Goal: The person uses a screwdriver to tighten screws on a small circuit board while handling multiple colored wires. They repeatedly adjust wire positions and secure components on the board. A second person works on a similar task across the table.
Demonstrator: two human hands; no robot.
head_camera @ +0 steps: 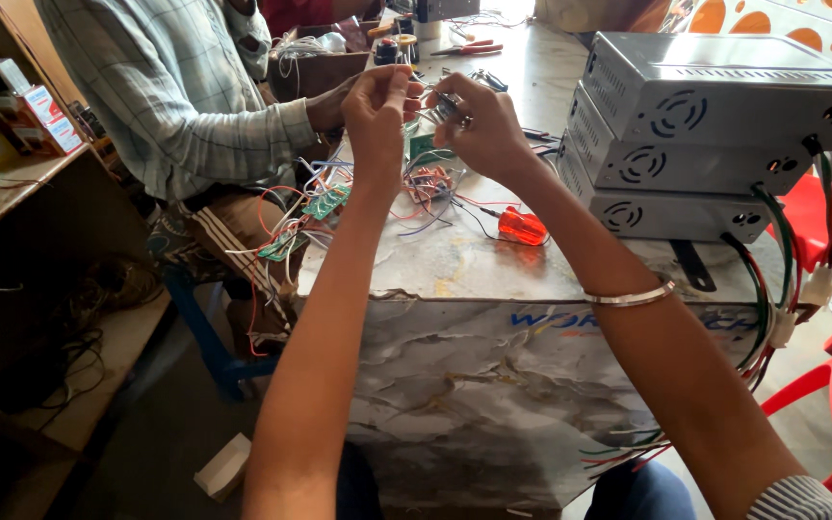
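My left hand (377, 101) pinches thin wire ends; my right hand (479, 125) grips a small metal part (447, 108), both raised above the marbled surface (455, 260). One tug could, I think, snag the tangled coloured wires (416, 188) below and drag the green circuit board (325, 202) off the edge.

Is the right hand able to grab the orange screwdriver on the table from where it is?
Probably yes. The orange screwdriver lies on the table just below the right hand, with nothing covering it. Only loose wires lie beside it. But the right hand is pinching a small metal part, so it would need to let go first.
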